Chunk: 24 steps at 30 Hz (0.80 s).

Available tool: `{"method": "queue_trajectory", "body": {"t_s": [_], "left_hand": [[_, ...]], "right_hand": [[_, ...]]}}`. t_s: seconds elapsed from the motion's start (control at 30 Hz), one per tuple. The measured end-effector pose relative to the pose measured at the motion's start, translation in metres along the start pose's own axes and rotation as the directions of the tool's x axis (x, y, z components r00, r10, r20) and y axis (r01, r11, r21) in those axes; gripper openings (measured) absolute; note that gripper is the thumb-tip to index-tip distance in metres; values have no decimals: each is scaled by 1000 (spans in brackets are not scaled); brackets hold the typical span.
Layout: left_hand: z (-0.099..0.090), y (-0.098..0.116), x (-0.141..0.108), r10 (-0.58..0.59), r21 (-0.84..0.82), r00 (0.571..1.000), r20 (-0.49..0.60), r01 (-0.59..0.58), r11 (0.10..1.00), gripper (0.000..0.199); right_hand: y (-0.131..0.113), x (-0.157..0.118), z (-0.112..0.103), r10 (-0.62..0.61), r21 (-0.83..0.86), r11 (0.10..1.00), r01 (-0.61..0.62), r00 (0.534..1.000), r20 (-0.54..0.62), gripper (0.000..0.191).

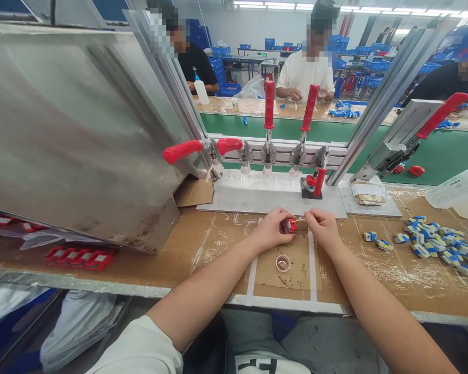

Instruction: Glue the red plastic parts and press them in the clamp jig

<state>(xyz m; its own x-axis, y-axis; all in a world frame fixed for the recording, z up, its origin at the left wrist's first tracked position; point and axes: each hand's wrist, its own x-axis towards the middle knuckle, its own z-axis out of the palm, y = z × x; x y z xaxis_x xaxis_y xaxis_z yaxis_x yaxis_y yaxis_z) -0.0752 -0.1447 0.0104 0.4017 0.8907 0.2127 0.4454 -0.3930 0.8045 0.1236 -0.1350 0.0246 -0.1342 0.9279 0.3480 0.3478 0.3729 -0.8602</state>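
My left hand (276, 228) is closed around a small red and dark part (291, 225), holding it above the bench. In my right hand (322, 224) a thin pale stick (299, 220), pinched between the fingers, has its tip at the red part. Below my hands a small round cup (283, 263) with a little brownish content stands on a taped-down cardboard sheet (269, 275). The exact kind of the red part cannot be made out, as my fingers cover much of it.
Behind my hands stands a rail with several red-handled toggle clamps (268, 150). Blue, white and yellow pieces (432, 240) lie heaped at right. Red parts (80, 257) sit in a row at left beside a large metal housing (74, 135). Co-workers (306, 72) sit across the green belt (242, 128).
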Motion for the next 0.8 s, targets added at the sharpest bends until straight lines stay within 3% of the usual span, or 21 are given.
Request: {"method": "queue_trajectory", "body": {"t_s": [0.33, 0.63, 0.8], "left_hand": [[1, -2, -1, 7, 15, 999, 40, -8, 1000, 41], [3, -3, -2, -7, 15, 1000, -13, 7, 1000, 45], [2, -2, -1, -14, -2, 999, -32, 14, 1000, 46]], "right_hand": [[4, 0, 2, -6, -43, 999, 7, 1000, 21, 44], [1, -1, -2, -136, -170, 976, 135, 991, 4, 43], [-3, -4, -2, -136, -173, 974, 143, 989, 50, 42]]}}
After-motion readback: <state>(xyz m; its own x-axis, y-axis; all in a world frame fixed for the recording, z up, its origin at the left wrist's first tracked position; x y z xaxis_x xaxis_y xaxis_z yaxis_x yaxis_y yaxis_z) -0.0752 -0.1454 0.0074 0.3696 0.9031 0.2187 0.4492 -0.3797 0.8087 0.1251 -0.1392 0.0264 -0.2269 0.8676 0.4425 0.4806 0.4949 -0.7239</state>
